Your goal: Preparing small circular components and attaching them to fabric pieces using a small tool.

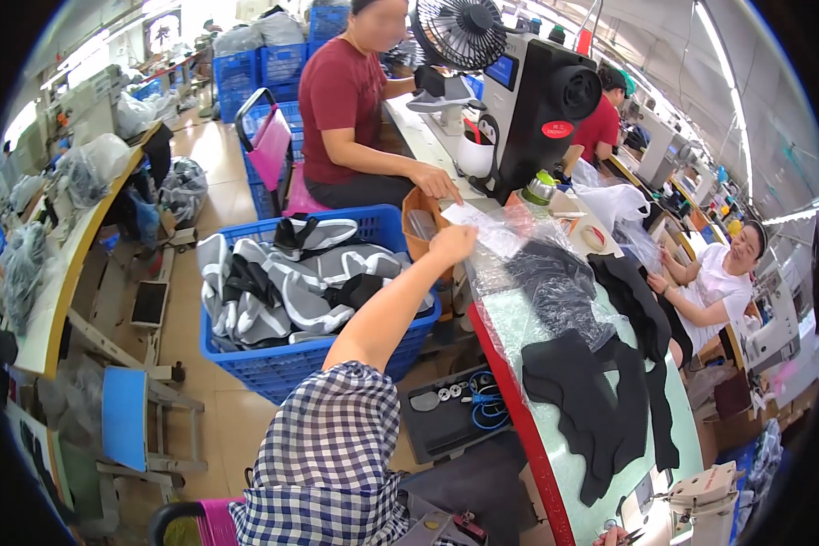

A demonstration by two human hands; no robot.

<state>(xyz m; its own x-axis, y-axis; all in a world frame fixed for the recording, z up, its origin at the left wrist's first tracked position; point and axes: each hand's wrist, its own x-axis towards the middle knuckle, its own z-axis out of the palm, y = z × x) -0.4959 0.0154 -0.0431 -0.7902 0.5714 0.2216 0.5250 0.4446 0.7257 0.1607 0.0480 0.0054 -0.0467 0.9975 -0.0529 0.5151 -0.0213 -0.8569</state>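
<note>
The paper (490,229) looks thin and matt. To the left, the basket (273,369) is of smooth plastic, slightly glossy — the grey pieces (311,280) are soft, matt cloth. To the right, the table (555,480) has a smooth, slightly shiny top — the black cloth (564,382) is matt, and the film (564,300) is clear plastic, wrinkled and very glossy.
</note>
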